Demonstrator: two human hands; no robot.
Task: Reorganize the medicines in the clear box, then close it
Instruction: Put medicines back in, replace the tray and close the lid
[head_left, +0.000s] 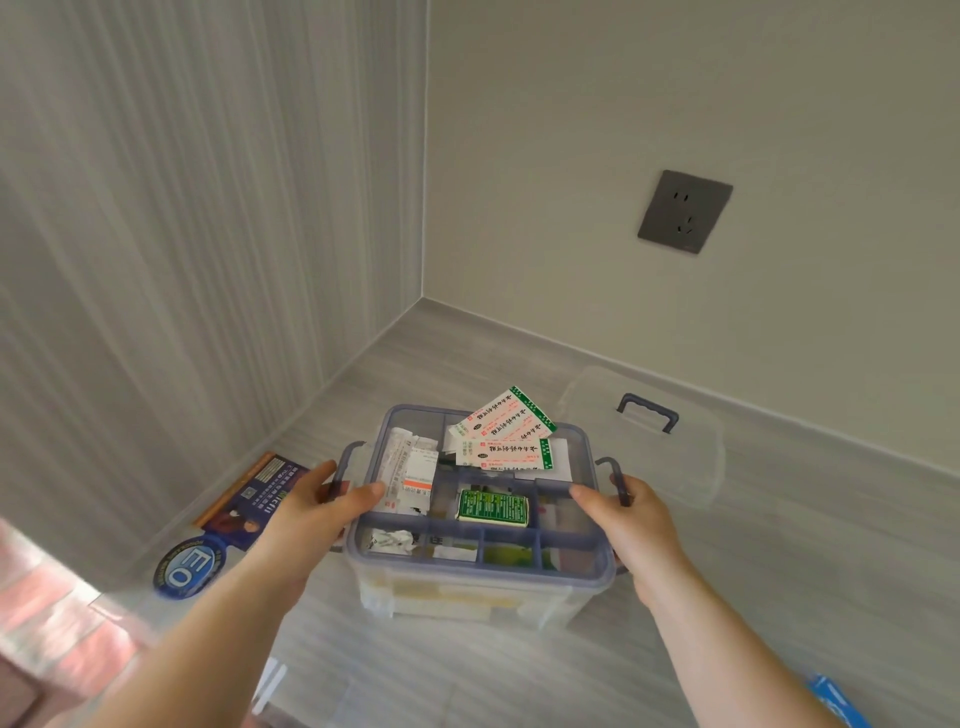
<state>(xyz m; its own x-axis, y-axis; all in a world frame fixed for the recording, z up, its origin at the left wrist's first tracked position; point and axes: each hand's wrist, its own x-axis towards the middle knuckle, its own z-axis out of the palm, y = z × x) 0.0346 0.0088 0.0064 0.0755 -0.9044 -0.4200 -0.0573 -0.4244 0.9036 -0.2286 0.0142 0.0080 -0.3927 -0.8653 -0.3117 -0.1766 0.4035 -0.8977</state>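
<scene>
A clear box with a blue-grey rim stands on the grey surface, uncovered. Its divided top tray holds white-and-green medicine packets, a white box with an orange stripe, a small green box and crumpled foil. My left hand grips the box's left side, thumb on the tray edge. My right hand grips the right side by the blue latch. The clear lid with its dark handle lies flat behind the box to the right.
A dark blue leaflet and a round blue sticker lie to the left by the striped wall. A grey socket sits on the back wall. A blue packet shows at the bottom right. Walls close the corner behind.
</scene>
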